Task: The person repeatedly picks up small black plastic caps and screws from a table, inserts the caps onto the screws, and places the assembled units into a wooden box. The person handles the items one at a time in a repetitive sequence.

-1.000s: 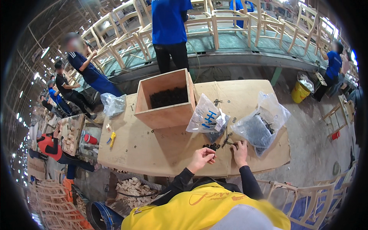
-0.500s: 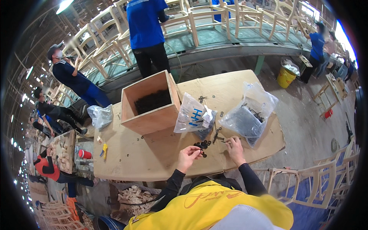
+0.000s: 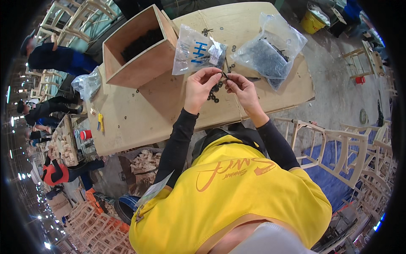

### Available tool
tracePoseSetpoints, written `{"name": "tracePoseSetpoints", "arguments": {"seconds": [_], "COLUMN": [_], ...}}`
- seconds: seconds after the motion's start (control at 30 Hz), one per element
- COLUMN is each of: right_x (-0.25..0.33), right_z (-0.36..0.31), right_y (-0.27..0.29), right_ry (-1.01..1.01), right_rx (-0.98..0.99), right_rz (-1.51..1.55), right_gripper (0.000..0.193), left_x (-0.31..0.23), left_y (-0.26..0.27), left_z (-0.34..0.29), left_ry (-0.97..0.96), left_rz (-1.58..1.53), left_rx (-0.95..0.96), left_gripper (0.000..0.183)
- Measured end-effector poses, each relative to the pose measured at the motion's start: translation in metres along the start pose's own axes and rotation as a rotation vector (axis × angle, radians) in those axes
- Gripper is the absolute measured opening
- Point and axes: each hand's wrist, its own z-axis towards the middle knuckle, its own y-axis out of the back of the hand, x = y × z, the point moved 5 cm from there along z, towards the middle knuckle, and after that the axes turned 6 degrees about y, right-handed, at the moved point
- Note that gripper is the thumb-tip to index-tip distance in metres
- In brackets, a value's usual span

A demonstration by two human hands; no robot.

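My left hand and my right hand meet over the cardboard-covered table, fingertips pinched together. Between them is a small black fastener, too small to tell whether it is a bolt, a washer or both. Just below the fingers lies a loose pile of black washers. A few dark bolts lie beside my right hand, partly hidden by it. Beyond my left hand rests a clear plastic bag with blue marks. A larger clear bag of dark hardware lies farther right.
An open wooden box with dark contents stands at the table's left. Yellow-handled cutters and another clear bag lie near the left edge. Wooden chair frames stand at right. A co-worker is at far left.
My hands, apart before, have come together at the fingertips around the small black fastener. The view has tilted downward, so the table sits higher in the picture.
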Motion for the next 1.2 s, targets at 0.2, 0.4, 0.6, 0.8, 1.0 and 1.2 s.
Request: {"name": "tracePoseSetpoints", "arguments": {"seconds": [0.2, 0.4, 0.6, 0.8, 1.0, 1.2], "right_x": [-0.005, -0.026, -0.042, -0.042, -0.05, -0.07], "right_z": [-0.011, -0.028, -0.04, -0.04, -0.029, 0.024], "right_y": [-0.001, 0.003, 0.0, -0.005, -0.008, 0.03], "right_ry": [-0.006, -0.057, -0.145, -0.136, -0.111, 0.044], "right_rx": [0.003, 0.053, 0.079, 0.109, 0.177, 0.157], "right_rz": [-0.052, -0.043, -0.044, -0.055, -0.075, -1.064], "right_gripper": [0.023, 0.025, 0.026, 0.022, 0.039, 0.045], "left_x": [0.013, 0.041, 0.069, 0.038, 0.023, -0.131], "left_y": [-0.007, -0.005, -0.001, -0.001, 0.019, 0.115], "left_z": [-0.007, -0.026, -0.042, -0.055, -0.039, 0.03], "left_ry": [0.109, 0.179, 0.292, -0.133, -0.172, -0.593], "left_rz": [-0.011, -0.095, -0.282, 0.387, 0.552, 0.609], "left_rx": [-0.002, -0.031, -0.086, -0.243, -0.094, -0.623], "left_gripper": [0.018, 0.02, 0.019, 0.007, 0.009, 0.014]}}
